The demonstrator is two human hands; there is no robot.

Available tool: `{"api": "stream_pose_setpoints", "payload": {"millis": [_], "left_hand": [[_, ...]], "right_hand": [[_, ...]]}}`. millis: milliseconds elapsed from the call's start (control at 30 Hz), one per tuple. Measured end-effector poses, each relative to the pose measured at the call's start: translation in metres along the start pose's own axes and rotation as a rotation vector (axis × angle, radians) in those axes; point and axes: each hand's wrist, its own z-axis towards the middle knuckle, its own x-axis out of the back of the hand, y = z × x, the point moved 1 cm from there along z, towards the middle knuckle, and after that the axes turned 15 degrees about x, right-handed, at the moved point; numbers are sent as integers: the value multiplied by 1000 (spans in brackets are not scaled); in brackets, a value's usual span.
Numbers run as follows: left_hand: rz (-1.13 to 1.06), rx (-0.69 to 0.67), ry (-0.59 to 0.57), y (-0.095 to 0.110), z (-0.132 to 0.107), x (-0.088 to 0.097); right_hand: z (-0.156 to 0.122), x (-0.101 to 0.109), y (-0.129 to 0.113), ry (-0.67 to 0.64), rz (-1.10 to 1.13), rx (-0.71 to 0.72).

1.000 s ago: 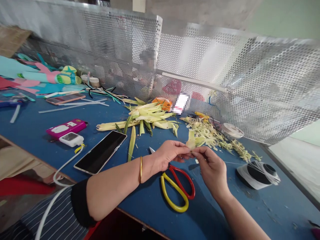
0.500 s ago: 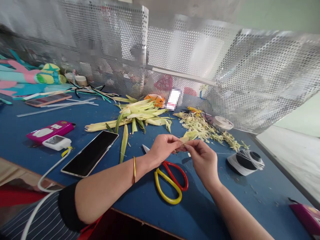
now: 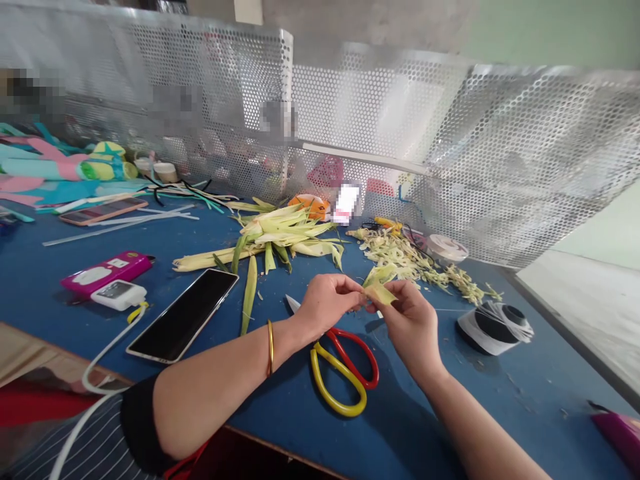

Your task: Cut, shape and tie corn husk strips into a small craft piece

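Between my two hands is a pale green piece of corn husk (image 3: 381, 293), pinched at its near end. My left hand (image 3: 330, 300), with a gold bangle at the wrist, is closed on its left side. My right hand (image 3: 411, 313) grips it from the right, fingers curled. Under my left hand lie scissors (image 3: 345, 380) with one red and one yellow handle, the blade tip showing at left. A thin white thread runs from near my right hand to a spool of thread (image 3: 493, 327). Behind my hands lies a heap of corn husks (image 3: 280, 230).
A braided husk strip (image 3: 400, 257) lies coiled beyond my hands, near a tape roll (image 3: 447, 248). On the left are a black-screened phone (image 3: 183, 317), a magenta pouch (image 3: 107, 273) and a white cabled device (image 3: 119, 293). A perforated metal screen (image 3: 350, 100) borders the blue table.
The husk piece now shows a wide flap folded toward my right hand. Both hands stay close together, with only small finger movements. The view has shifted slightly.
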Motion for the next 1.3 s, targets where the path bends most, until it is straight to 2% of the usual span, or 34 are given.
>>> {"api": "stream_pose_setpoints", "payload": {"millis": [133, 267, 433, 533, 700, 867, 933, 1033, 1300], "left_hand": [[64, -21, 25, 0, -1, 1], [49, -9, 35, 2, -2, 1], [-105, 223, 17, 5, -2, 2], [-199, 342, -44, 5, 0, 6], [-291, 438, -144, 3, 3, 10], [-336, 540, -173, 1, 6, 10], [-325, 529, -191, 1, 6, 9], [-304, 437, -190, 2, 4, 8], [-210, 258, -87, 5, 0, 3]], "right_hand": [[0, 0, -1, 1, 59, -9], [0, 0, 3, -26, 16, 17], [0, 1, 3, -99, -172, 153], [-1, 2, 0, -156, -271, 258], [-1, 4, -1, -198, -335, 373], [-2, 5, 0, -199, -380, 404], [-1, 5, -1, -190, -375, 392], [0, 4, -3, -163, -352, 329], [0, 1, -4, -99, -137, 117]]}}
